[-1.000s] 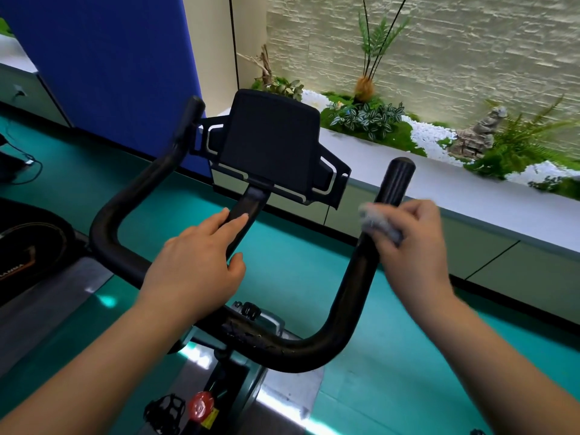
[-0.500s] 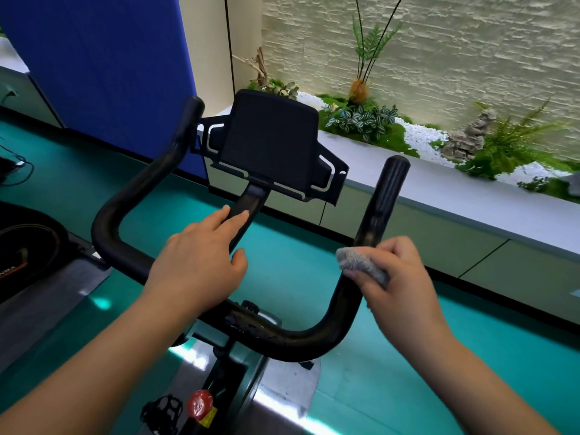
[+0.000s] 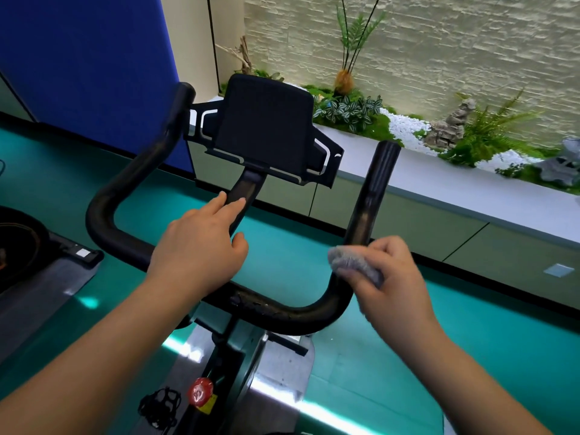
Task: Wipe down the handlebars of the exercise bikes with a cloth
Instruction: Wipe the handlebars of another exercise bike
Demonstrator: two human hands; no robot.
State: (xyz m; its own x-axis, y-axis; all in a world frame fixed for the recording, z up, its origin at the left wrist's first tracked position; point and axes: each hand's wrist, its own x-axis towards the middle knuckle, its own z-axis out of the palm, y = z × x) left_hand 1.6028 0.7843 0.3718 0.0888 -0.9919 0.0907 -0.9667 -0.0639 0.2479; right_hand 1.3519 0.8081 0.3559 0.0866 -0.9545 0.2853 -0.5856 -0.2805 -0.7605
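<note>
cloth point(image 3: 356, 269) sits pinched in your right hand point(image 3: 395, 277) against the handlebar point(image 3: 365, 215), whose right arm runs up and far; left hand point(image 3: 201, 246) rests on it, fingers relaxed.

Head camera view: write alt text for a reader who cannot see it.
A person's right hand presses a grey cloth against the right arm of a black exercise-bike handlebar. The left hand rests on the bar's middle, fingers touching the stem below a black tablet holder.
</note>
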